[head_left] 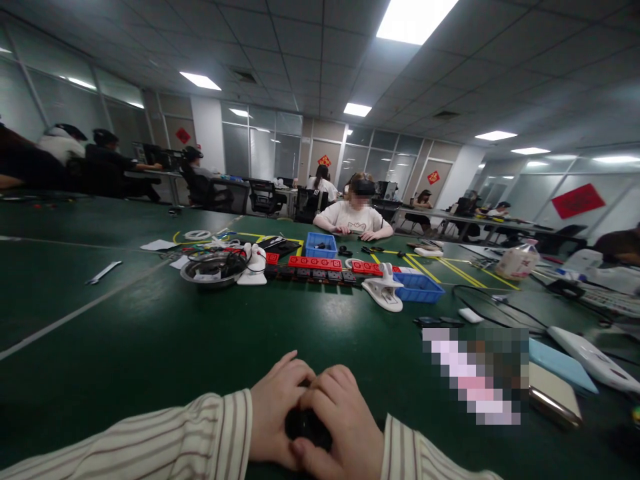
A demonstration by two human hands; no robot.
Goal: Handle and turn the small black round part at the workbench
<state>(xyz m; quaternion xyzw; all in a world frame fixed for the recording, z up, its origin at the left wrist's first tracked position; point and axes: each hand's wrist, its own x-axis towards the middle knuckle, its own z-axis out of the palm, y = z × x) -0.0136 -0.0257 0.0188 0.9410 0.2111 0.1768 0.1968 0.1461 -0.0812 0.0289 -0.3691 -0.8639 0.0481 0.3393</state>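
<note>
Black rounded object point(307, 430), right down in the pocket between two cupped hands! Just right of the left hand point(275, 413), just left of the right hand point(347, 420), and in contact with both, by the look of it. Nearer hand? Neither, really: a dead heat, with fuller cover from the right, fingers over the top and thumb along the near side. Left hand narrow too, curled snugly around the opposite flank. So, a shared hold on one small thing, nothing else in either palm. Long axis? Cannot tell, with so much under the fingers; only a dark, smooth curve on show. Both wrists low over the green table point(200, 347), in striped sleeves point(190, 430). Out ahead of the hands, well apart: a row of red blocks point(315, 263). Ahead and right of the right hand, a white clip stand point(385, 290) beside a blue tray point(420, 290). Ahead and left of the left hand, a metal bowl point(213, 275); farther out on that side, a wrench point(103, 272).
</note>
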